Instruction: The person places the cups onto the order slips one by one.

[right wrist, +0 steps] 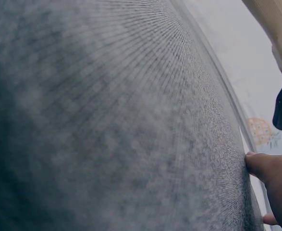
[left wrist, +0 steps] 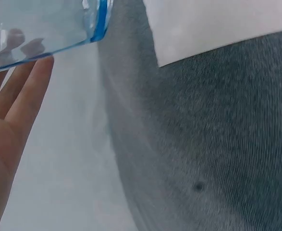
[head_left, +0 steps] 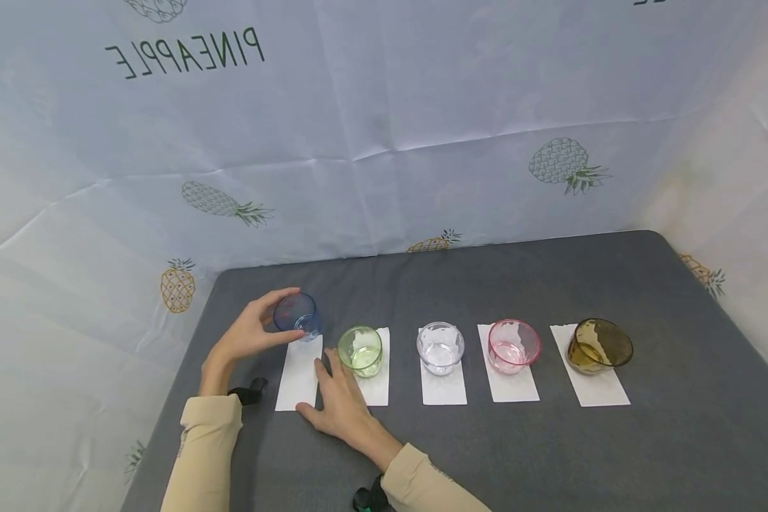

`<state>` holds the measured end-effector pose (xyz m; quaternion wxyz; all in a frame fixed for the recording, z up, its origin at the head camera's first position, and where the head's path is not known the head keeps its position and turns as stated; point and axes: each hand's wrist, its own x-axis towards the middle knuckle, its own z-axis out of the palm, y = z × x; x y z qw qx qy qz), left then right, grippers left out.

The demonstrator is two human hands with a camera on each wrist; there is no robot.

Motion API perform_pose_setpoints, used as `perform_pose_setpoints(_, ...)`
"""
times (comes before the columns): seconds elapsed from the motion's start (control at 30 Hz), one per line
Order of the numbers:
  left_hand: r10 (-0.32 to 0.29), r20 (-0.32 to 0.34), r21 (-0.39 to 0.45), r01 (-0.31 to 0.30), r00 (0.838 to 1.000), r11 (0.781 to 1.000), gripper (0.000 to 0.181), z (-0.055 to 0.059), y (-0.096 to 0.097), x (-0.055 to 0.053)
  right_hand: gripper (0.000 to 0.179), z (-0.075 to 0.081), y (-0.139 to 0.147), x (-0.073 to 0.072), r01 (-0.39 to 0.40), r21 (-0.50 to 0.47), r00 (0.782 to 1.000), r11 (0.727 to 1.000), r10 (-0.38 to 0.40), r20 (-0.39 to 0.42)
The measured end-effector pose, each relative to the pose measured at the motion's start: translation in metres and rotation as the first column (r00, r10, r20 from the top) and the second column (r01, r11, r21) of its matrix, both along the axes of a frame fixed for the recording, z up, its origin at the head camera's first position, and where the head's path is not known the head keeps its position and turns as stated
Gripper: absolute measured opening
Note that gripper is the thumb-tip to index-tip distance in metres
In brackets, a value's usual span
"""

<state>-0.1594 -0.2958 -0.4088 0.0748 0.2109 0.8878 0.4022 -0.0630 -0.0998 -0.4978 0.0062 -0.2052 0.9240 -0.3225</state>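
Observation:
At the left of the table, my left hand (head_left: 252, 331) grips a clear blue glass (head_left: 296, 316) between thumb and fingers. In the left wrist view the blue glass (left wrist: 59, 29) is held at the upper left, fingers (left wrist: 30, 91) on its far side. A white paper napkin (head_left: 299, 377) lies just below it. My right hand (head_left: 344, 405) is spread low over the table, thumb and fingertips at that napkin's right edge. Its index and middle fingers reach close to a green glass (head_left: 361, 352), which stands on a second napkin (head_left: 376, 391). In the right wrist view only the thumb (right wrist: 265, 168) and a fingertip show.
Farther right, a clear glass (head_left: 440, 348), a pink-rimmed glass (head_left: 513, 346) and a brown glass (head_left: 598, 346) each stand on a white napkin. All are on a grey cloth-covered table (head_left: 422, 462). A pineapple-print curtain (head_left: 384, 92) hangs behind.

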Motion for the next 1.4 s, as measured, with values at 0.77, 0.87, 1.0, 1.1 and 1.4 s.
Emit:
perform_pose_setpoints(0.77,-0.126,0.060,0.019,0.125,0.990,0.992,0.076,-0.004,-0.020,0.029,0.078,-0.001,0.000,0.000,0.024,0.009,1.000,1.000,-0.024,-0.012)
perform_pose_setpoints(0.87,-0.134,0.063,0.028,0.132,0.989,0.991,0.077,-0.007,-0.022,0.032,0.078,0.000,-0.001,0.000,0.025,0.009,1.000,1.000,-0.024,-0.017)
perform_pose_setpoints(1.0,-0.141,0.067,0.043,0.139,0.988,0.989,0.077,-0.010,-0.023,0.034,0.078,0.000,-0.001,0.000,0.025,0.001,1.000,1.000,-0.025,-0.018)
perform_pose_setpoints(1.1,-0.146,0.072,0.053,0.143,0.987,0.988,0.077,-0.012,-0.024,0.034,0.078,0.001,-0.001,0.000,0.024,-0.003,1.000,1.000,-0.024,-0.013)
perform_pose_setpoints(1.4,-0.153,0.076,0.088,0.146,0.985,0.985,0.076,-0.017,-0.024,0.037,0.080,0.002,0.000,0.000,0.019,-0.009,1.000,1.000,-0.019,0.007)
